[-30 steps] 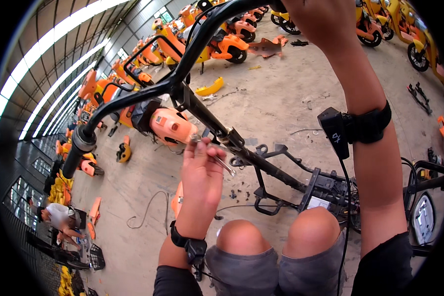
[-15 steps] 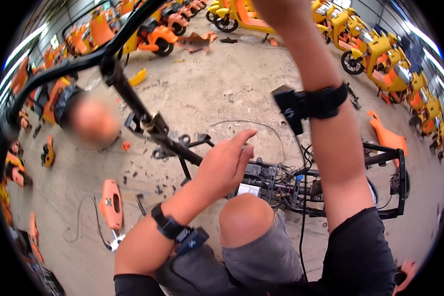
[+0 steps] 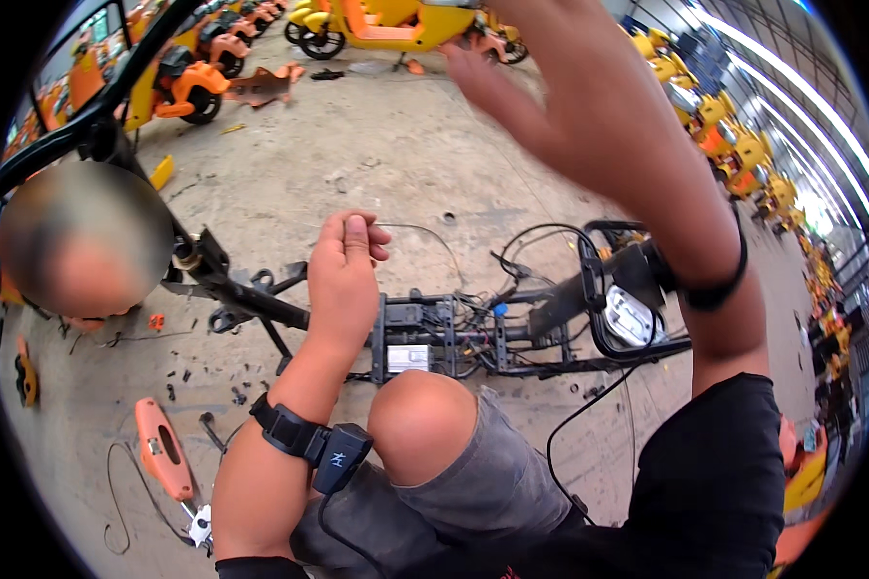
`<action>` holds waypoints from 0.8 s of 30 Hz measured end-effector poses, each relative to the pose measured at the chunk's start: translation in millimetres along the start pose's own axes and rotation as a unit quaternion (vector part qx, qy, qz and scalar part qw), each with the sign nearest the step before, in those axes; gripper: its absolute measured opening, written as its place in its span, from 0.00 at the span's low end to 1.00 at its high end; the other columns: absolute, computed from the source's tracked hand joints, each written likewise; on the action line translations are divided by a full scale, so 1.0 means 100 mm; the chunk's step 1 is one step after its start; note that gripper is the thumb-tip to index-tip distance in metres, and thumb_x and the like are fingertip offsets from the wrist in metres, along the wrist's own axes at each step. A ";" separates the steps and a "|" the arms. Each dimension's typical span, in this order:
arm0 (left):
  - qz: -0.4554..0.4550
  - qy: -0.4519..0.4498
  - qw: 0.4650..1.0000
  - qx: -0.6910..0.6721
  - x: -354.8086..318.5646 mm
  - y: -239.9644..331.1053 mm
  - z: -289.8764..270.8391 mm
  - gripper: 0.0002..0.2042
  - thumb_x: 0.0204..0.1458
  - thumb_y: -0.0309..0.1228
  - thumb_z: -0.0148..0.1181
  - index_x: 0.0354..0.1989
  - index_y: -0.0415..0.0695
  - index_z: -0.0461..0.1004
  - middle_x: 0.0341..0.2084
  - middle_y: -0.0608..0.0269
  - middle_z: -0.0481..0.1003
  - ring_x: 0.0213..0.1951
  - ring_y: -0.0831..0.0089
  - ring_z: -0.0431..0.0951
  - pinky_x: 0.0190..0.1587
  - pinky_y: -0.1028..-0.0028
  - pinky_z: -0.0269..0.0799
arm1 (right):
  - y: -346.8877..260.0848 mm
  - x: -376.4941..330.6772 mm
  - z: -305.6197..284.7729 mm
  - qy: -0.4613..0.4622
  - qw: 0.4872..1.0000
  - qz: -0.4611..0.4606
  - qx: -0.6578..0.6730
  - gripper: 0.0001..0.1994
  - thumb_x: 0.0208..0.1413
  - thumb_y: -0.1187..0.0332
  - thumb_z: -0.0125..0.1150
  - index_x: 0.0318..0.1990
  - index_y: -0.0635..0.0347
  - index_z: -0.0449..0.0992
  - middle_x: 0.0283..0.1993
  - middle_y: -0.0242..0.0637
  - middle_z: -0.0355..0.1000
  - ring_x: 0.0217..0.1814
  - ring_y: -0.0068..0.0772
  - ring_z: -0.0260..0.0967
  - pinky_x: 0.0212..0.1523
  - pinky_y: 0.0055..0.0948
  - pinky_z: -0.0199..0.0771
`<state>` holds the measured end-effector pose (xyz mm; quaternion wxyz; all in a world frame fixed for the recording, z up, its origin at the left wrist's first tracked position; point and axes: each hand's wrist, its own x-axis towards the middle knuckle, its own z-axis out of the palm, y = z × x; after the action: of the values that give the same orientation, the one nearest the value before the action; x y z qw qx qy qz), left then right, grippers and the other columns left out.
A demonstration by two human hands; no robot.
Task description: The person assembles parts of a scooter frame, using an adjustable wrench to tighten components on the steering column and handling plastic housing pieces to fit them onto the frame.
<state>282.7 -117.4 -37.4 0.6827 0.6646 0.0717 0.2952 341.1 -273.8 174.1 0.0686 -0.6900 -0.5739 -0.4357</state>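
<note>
Below me stretches a stripped black scooter frame (image 3: 444, 338) with bare wiring. My left hand (image 3: 343, 275) is above its front part, fingers curled in and thumb pressed against them; anything inside is too small or hidden to make out. A silver box (image 3: 408, 359) sits in the frame just beyond my knee. My right hand (image 3: 541, 106) is raised high over the floor, blurred, with the thumb spread away; its other fingers run off the top edge. Nothing shows in it. A black steering tube (image 3: 232, 289) rises at the left toward the handlebar (image 3: 97, 106).
Another person's head (image 3: 87, 241) is close behind the steering tube. An orange plastic panel (image 3: 162, 449) and small dark parts lie on the floor at left. Yellow and orange scooters (image 3: 386, 24) line the back and right. A black cable (image 3: 589, 410) hangs from my right arm.
My view has turned right, so the frame appears farther left. My right hand has come lower into view. My left hand's fingers have curled in. The other person's head appears nearer the left edge.
</note>
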 end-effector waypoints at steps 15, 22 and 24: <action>0.127 -0.128 0.963 -0.202 -0.29 0.81 -0.44 0.08 0.60 0.32 0.51 0.39 0.39 0.71 0.20 0.73 0.63 0.26 0.83 0.60 0.30 0.79 0.56 | -0.62 -2.96 -0.14 -0.198 0.917 0.316 -0.141 0.16 0.48 0.58 0.64 0.16 0.53 0.68 0.12 0.32 0.60 0.14 0.37 0.60 0.19 0.33 0.58; 0.194 -0.164 0.935 -0.247 -0.62 1.10 -0.56 0.08 0.60 0.32 0.51 0.38 0.40 0.70 0.20 0.73 0.63 0.26 0.83 0.59 0.31 0.79 0.56 | -0.40 -3.16 0.03 -0.139 0.922 0.323 -0.162 0.18 0.49 0.60 0.64 0.15 0.53 0.64 0.11 0.34 0.59 0.12 0.40 0.57 0.16 0.35 0.56; 0.200 -0.165 0.933 -0.251 -0.68 1.13 -0.60 0.08 0.60 0.32 0.51 0.37 0.40 0.70 0.20 0.73 0.63 0.26 0.83 0.59 0.31 0.79 0.56 | -0.32 -3.16 0.11 -0.144 0.921 0.328 -0.156 0.18 0.49 0.60 0.63 0.14 0.54 0.64 0.11 0.34 0.60 0.12 0.40 0.58 0.16 0.35 0.56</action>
<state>163.2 -105.3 43.6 0.7564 0.5116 -0.2521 0.3203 332.0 -487.6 -60.3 0.0155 -0.8966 -0.2440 -0.3692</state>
